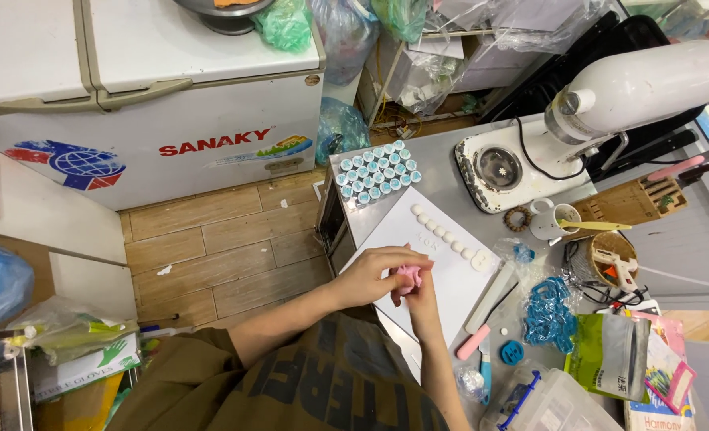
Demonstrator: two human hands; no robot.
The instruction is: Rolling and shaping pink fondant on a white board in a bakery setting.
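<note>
Both my hands meet over a white mat (pixel 418 231) on a steel table (pixel 450 172). My left hand (pixel 374 275) cups a small lump of pink dough (pixel 408 276) from the left. My right hand (pixel 420 299) pinches the same lump from below. A curved row of small white dough balls (pixel 442 231) lies on the mat just beyond my hands, ending at a larger white piece (pixel 483 261).
A tray of small blue-capped jars (pixel 377 172) sits at the table's far corner. A white stand mixer (pixel 602 104), blue cutters (pixel 547 313), a pink-handled knife (pixel 486 315), a clear plastic box (pixel 550 399) and a glue gun in a basket (pixel 614 259) crowd the right. A chest freezer (pixel 147 96) stands left.
</note>
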